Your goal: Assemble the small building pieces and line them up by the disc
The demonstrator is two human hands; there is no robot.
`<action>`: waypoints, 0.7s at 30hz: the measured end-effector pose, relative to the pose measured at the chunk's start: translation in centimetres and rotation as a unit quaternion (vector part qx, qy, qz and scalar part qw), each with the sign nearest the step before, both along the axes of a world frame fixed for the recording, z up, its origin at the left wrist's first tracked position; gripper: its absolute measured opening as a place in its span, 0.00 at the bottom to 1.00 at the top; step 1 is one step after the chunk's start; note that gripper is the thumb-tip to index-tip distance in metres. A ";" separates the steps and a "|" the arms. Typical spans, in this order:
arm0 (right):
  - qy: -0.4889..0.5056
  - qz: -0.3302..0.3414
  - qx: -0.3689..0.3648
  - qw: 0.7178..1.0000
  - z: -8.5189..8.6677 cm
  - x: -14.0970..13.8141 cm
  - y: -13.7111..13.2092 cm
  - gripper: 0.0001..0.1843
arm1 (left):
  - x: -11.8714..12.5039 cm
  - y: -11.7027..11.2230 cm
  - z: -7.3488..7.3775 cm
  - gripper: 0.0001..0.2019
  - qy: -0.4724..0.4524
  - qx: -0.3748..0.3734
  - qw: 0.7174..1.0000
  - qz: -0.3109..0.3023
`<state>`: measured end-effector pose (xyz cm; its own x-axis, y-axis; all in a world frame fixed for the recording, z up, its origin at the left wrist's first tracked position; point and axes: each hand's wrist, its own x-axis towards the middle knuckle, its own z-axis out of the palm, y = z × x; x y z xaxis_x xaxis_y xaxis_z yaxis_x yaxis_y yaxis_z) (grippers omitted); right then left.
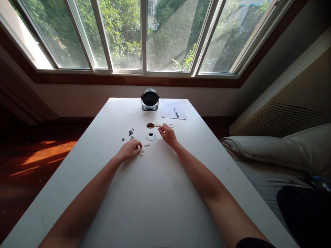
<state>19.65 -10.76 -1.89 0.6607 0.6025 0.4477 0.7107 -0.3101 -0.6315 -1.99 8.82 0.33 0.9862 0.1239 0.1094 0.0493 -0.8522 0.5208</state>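
My left hand [130,149] rests low over the white table with its fingers curled. Close to its fingertips lie small cream pieces [141,154] and one more short cream strip [147,145]. Several small dark grey parts [130,132] are scattered just beyond it. Further forward, my right hand [168,134] has thumb and fingers drawn together in a pinch; anything between them is too small to make out. Beyond that hand, short rows of small tan pieces [157,124] stand in a line. A round ring-shaped cover [150,136] with a dark centre lies between both hands.
The white table [155,206] has a round hole [150,125] behind the ring. At its far end are a black round device on a metal stand [150,99] and paper sheets [169,109] with a pen [176,112]. A sofa [269,151] flanks the right side.
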 end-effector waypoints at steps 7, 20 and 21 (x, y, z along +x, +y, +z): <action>0.032 0.107 -0.071 0.991 0.1 -5.5 2.2 0.08 | 0.5 -0.5 -1.1 0.04 -0.055 0.003 0.998 0.036; 0.164 0.149 -0.015 0.975 0.4 -7.4 2.3 0.10 | 0.4 -1.4 -1.7 0.04 -0.094 -0.083 0.987 0.102; 0.160 0.151 -0.016 0.975 0.4 -7.5 2.3 0.10 | 0.4 -1.5 -1.7 0.04 -0.096 -0.086 0.986 0.102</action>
<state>12.15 -8.49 -1.52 0.5543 0.8013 0.2249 0.5409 -0.1414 -0.8291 -1.55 7.35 -1.41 0.9023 0.3502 0.2513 0.0972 -0.7334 0.6728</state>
